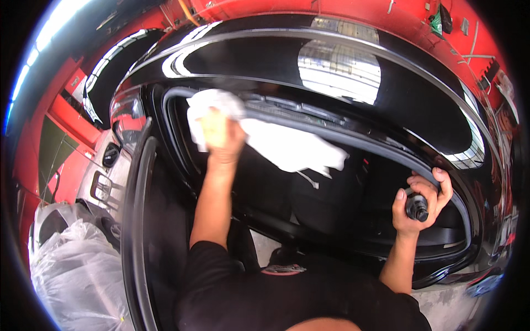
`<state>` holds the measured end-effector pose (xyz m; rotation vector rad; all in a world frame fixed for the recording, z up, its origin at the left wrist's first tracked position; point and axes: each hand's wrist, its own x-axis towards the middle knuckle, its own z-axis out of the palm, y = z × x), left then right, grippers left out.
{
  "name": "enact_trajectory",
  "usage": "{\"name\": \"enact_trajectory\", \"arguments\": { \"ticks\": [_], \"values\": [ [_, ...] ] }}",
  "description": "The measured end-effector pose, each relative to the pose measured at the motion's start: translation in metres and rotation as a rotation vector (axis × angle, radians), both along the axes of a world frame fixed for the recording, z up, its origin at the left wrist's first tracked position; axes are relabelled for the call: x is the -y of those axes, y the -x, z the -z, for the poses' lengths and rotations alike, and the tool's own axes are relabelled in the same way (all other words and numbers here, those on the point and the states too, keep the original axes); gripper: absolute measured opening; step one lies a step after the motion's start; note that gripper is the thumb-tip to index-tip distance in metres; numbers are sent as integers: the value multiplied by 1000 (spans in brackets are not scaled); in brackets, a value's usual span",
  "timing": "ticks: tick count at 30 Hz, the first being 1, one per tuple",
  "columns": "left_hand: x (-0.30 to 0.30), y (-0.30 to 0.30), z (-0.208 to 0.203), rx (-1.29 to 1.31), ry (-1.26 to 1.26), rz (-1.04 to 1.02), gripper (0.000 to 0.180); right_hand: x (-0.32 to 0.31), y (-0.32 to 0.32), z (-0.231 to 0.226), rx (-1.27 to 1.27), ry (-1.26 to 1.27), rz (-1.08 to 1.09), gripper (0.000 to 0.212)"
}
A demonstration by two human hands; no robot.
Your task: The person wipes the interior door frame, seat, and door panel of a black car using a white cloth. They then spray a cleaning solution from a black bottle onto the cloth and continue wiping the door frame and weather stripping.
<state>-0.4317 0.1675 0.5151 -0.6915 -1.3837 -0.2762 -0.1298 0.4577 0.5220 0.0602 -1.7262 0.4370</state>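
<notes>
My left hand (221,132), a little blurred, presses a bunched white cloth (287,146) to the upper front corner of a black car's door opening. The cloth's loose end spreads to the right across the opening, with a small tag hanging from it. At the opening's right side, my right hand (422,201) is closed around a dark object with a stepped round end (417,207); its kind is unclear. Some right fingertips reach the grey rubber door seal (386,148). Behind the cloth, the car's interior is mostly dark.
The open car door (141,231) stands close on my left. Beyond it are a clear plastic bag (80,270) and a grey chair (105,190). The glossy black roof (248,58) curves across the far side, before red walls (359,6).
</notes>
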Motion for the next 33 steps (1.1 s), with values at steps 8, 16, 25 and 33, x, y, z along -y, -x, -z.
{"name": "enact_trajectory", "arguments": {
  "ticks": [8, 16, 25, 33],
  "values": [
    [-10, -8, -29, 67, -155, 83, 32, 0, -5, 3, 33, 46, -43, 22],
    [98, 104, -5, 229, -323, -93, 38, 0, 4, 14, 21, 0, 11, 21],
    [62, 69, -44, 150, -214, 62, 43, -7, 7, 22, 10, -51, 128, 23],
    [86, 79, -44, 298, -419, 150, 36, 60, 51, -21, 70, -207, -18, 23]
  ]
}}
